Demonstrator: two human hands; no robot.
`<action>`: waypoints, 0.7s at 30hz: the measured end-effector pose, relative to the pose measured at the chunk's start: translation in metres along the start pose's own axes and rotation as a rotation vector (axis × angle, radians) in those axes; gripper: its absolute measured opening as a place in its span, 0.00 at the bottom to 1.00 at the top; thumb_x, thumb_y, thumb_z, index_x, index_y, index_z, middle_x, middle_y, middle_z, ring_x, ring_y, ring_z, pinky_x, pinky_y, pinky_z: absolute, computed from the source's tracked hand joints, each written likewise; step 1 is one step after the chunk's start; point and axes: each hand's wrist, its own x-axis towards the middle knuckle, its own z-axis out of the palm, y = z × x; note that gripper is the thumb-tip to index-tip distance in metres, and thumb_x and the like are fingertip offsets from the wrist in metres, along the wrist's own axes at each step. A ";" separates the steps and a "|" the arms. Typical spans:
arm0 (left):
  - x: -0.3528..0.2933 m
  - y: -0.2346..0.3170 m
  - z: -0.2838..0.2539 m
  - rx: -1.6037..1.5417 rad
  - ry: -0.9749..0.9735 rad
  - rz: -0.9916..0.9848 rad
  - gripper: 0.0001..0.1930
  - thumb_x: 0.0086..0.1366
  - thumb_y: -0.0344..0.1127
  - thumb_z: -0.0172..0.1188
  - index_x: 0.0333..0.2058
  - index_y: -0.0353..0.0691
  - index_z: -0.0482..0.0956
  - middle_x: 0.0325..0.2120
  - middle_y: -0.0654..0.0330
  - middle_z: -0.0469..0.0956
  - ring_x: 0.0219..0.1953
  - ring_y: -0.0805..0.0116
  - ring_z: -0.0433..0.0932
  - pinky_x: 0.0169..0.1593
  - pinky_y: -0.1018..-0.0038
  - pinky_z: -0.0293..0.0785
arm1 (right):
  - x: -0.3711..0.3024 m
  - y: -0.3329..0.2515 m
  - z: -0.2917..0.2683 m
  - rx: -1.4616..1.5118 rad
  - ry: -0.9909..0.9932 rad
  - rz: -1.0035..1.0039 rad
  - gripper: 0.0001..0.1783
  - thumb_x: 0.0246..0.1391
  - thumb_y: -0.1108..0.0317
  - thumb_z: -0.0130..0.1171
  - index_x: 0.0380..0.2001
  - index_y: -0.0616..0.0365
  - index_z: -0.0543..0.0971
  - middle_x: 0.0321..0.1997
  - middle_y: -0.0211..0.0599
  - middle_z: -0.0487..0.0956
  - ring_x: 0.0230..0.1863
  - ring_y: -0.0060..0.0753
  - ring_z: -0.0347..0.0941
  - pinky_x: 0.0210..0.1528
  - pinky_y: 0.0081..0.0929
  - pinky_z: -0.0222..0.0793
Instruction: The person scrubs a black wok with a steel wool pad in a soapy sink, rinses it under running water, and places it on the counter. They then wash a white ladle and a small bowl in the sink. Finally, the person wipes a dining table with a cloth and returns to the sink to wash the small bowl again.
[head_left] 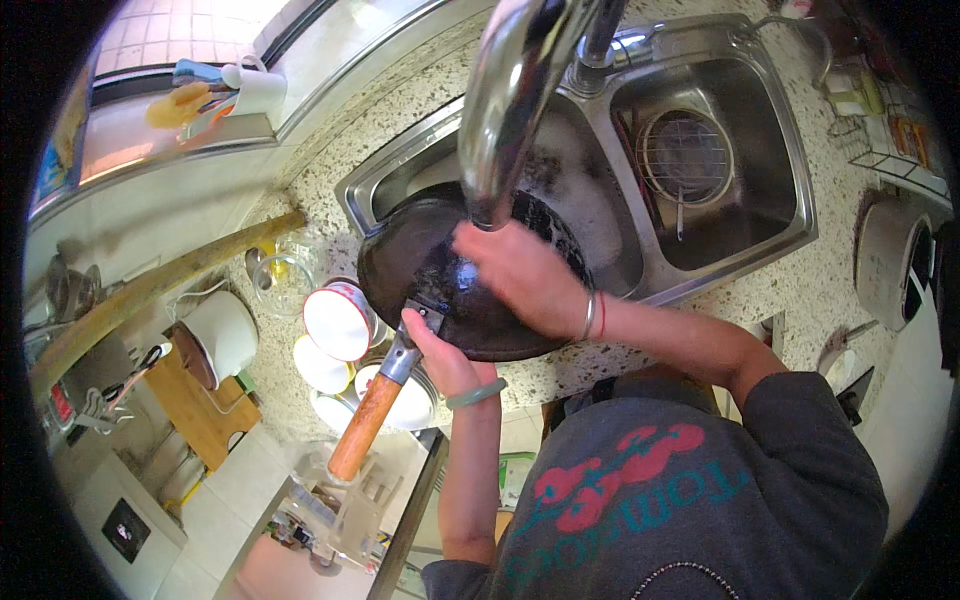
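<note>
A black wok (400, 255) is held tilted over the near edge of the left sink basin (600, 235), beneath the curved chrome tap (490, 150). Its wooden handle (363, 428) points down toward the lower left. My left hand (447, 365) grips the wok by its rim beside the metal handle socket, thumb on top and the other fingers hidden underneath. Across the wet, shiny face of the wok lies my right hand (530, 280), right under the tap's mouth. Motion blurs its fingers, so whether it holds anything cannot be made out.
White bowls (338, 322) are stacked on the speckled counter (700, 305) left of the wok, near a clear glass bowl (283, 285). A round wire rack (685, 155) lies in the right basin. A wooden bar (160, 297) runs along the left, and a metal pot (890, 262) stands far right.
</note>
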 end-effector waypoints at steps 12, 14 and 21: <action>-0.007 0.005 0.014 0.064 0.057 0.024 0.26 0.66 0.53 0.45 0.52 0.37 0.66 0.52 0.58 0.70 0.53 0.62 0.70 0.58 0.66 0.65 | 0.000 0.095 0.004 0.167 0.124 0.371 0.17 0.57 0.66 0.44 0.45 0.66 0.73 0.51 0.47 0.72 0.54 0.46 0.66 0.59 0.34 0.59; -0.002 0.004 0.006 0.075 0.058 0.031 0.26 0.67 0.54 0.44 0.52 0.37 0.67 0.51 0.58 0.70 0.52 0.63 0.70 0.57 0.67 0.66 | -0.009 0.039 -0.005 -0.030 0.186 0.053 0.17 0.55 0.68 0.46 0.46 0.63 0.72 0.53 0.43 0.71 0.57 0.46 0.64 0.61 0.39 0.57; -0.003 0.005 0.001 0.044 0.011 -0.025 0.27 0.67 0.54 0.41 0.53 0.37 0.66 0.51 0.58 0.71 0.51 0.63 0.71 0.57 0.67 0.66 | 0.005 -0.019 -0.012 -0.202 -0.179 0.020 0.18 0.53 0.66 0.49 0.48 0.59 0.72 0.52 0.43 0.71 0.57 0.40 0.64 0.62 0.35 0.54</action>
